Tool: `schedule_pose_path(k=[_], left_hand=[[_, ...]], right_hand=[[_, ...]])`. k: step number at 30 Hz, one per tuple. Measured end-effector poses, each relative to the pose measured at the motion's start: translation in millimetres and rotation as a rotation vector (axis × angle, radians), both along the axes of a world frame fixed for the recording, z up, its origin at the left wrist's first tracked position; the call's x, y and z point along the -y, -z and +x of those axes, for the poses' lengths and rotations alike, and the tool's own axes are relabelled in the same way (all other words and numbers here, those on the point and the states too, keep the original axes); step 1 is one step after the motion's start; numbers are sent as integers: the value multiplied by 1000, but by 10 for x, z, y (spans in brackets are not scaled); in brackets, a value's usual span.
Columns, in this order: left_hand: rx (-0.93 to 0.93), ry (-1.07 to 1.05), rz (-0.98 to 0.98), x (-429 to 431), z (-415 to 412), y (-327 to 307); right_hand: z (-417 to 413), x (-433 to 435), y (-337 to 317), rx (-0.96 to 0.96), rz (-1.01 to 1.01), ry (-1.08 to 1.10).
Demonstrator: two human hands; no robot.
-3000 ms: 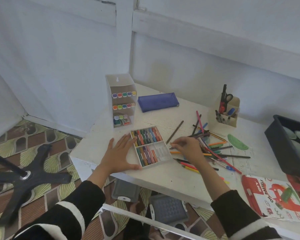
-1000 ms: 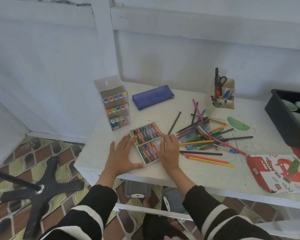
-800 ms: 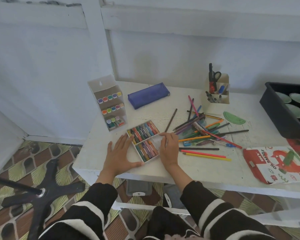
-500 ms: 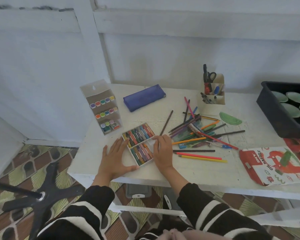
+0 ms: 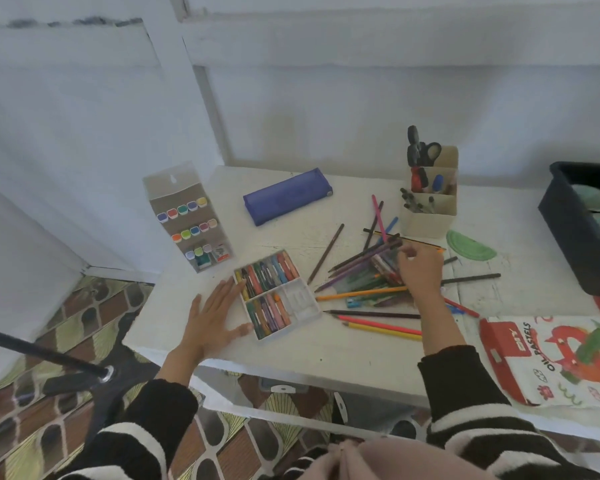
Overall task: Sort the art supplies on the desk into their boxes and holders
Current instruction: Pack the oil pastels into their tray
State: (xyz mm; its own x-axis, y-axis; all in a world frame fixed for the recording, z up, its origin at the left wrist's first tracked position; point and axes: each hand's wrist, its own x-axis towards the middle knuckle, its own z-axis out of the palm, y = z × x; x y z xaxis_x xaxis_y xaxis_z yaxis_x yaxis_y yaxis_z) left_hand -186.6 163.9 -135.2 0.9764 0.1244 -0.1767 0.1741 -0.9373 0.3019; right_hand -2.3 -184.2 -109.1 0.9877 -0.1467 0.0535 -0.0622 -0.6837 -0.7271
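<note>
My left hand [image 5: 212, 323]: flat on the worktop [image 5: 326, 355], fingers straight and a little spread, thumb touching the pastel tray [image 5: 302, 303].
Tray contents: rows of pastels.
My right hand [image 5: 421, 271]: over the loose pencils [image 5: 361, 292], fingers curled into the pile; I cannot tell whether they pinch one.
Holder [image 5: 426, 220]: beyond the pile, scissors [image 5: 426, 152] upright inside.
Pencil case [image 5: 286, 197]: left of it, lying flat.
</note>
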Motion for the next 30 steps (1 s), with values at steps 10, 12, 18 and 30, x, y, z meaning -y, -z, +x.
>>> schedule_pose_path(k=[10,12,18,30], left_hand=[[-15,-266,-3,286,5,-53],[6,-277,15,341,-4,-64],[83,-273,44,327,-25,-29],[57,-266,85,332,-15,-5]], right_hand=[[108,48,-78,-198,-153,-168],[173,48,-58,-195,-129,-202],[141,-91,-267,53,50,-216],[-787,-856,-120,63,528,-662]])
